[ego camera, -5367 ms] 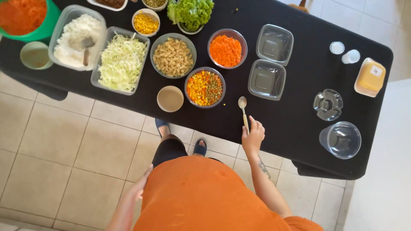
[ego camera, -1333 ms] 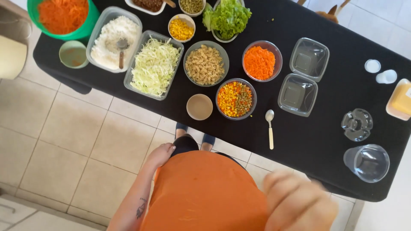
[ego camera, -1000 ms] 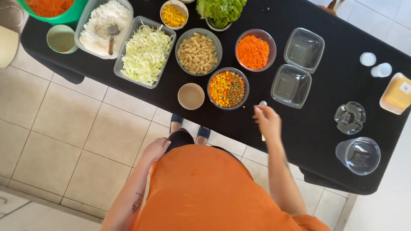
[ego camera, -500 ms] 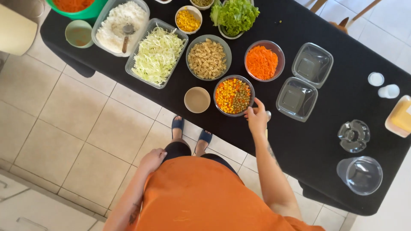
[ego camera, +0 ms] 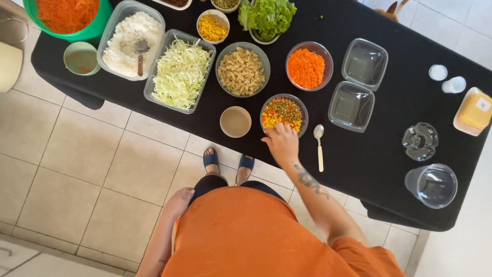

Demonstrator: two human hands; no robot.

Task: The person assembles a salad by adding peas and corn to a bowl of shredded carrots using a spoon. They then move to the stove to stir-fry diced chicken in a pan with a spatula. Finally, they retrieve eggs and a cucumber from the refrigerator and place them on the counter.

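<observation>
right hand (ego camera: 282,142) touches round bowl (ego camera: 283,113) of mixed vegetables.

My right hand (ego camera: 282,143) rests at the near rim of the bowl of mixed vegetables (ego camera: 283,112). A small cup (ego camera: 236,121) stands just left of that bowl, a spoon (ego camera: 319,146) lies right of it, and the pasta bowl (ego camera: 242,70) sits behind. My left hand (ego camera: 179,200) hangs beside my hip, off the table (ego camera: 389,154).

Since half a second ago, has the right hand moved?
Yes. The right hand left the spoon and shifted onto the near rim of the mixed-vegetable bowl.
</observation>
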